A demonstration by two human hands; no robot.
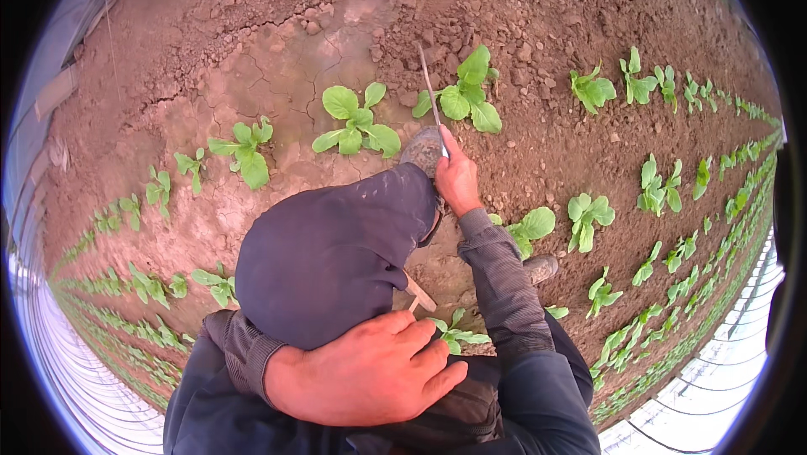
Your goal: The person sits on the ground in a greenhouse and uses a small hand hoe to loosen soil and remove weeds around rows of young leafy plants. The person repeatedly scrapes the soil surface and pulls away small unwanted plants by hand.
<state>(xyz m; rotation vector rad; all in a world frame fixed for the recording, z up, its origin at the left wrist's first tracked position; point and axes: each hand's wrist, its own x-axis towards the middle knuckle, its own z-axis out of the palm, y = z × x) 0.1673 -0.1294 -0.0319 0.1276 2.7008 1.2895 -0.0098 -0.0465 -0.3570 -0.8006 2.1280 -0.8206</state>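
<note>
Currently I have the hands well apart: the right hand clamps a slim, blade-like tool that crosses a leaf of a green plant, while the left hand lies loosely across the bent leg. Near the tool sits a muddy shoe; seedlings line the brown soil.
</note>
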